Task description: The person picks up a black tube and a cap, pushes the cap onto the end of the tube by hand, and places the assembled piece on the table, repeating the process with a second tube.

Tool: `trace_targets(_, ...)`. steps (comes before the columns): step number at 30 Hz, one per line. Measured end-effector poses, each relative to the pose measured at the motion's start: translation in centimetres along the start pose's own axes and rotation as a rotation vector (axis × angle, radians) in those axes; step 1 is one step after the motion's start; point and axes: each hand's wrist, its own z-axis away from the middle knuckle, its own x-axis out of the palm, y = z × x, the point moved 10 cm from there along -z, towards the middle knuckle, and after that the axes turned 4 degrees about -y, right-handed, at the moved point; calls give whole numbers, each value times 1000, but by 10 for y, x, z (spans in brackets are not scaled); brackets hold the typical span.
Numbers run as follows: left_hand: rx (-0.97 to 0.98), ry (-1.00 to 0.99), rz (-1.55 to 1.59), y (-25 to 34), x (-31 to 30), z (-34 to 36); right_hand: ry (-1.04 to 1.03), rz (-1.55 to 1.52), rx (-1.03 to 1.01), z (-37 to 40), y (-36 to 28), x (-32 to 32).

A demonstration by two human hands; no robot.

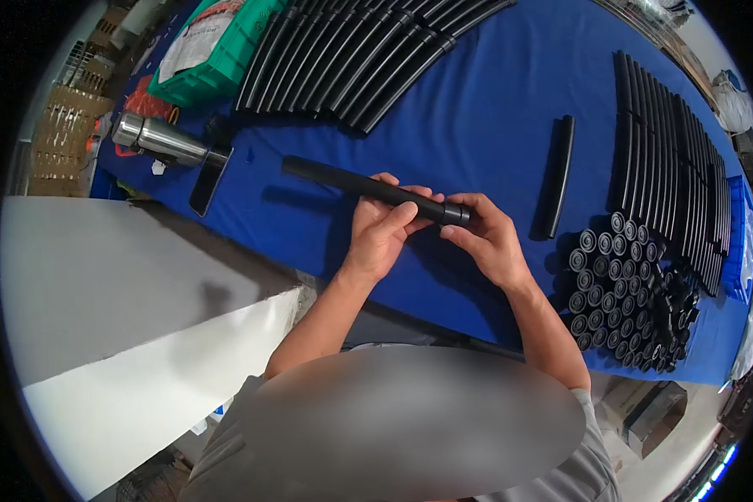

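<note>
A long black tube [335,177] is held above the blue table [477,125], slanting from upper left to lower right. My left hand [381,230] grips it near its right end. A black end cap [455,212] sits on that end, and my right hand [489,238] pinches it with fingers and thumb. Several similar black caps [611,284] stand in a cluster to the right of my right hand.
Rows of black tubes lie at the back [368,50] and along the right [669,159]. A single black tube [558,176] lies beside them. A green bin [213,54] and a steel cylinder tool [159,138] sit at the left. A white surface [117,309] lies lower left.
</note>
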Motion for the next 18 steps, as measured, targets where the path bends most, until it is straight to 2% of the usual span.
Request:
trace_targets(5,15,46,-39,0,2,3,38,158,-49,4,-5,0)
trace_targets(8,50,100,-67,-2,0,7,95,283,-174,3,-12,1)
trace_targets(11,68,113,-93,-3,0,6,95,451,-161,4,-27,5)
trace_targets(14,63,132,-89,-2,-2,8,98,533,-258,5,-33,10)
trace_targets(18,48,146,-67,-2,-5,7,100,557,-286,4,-41,14)
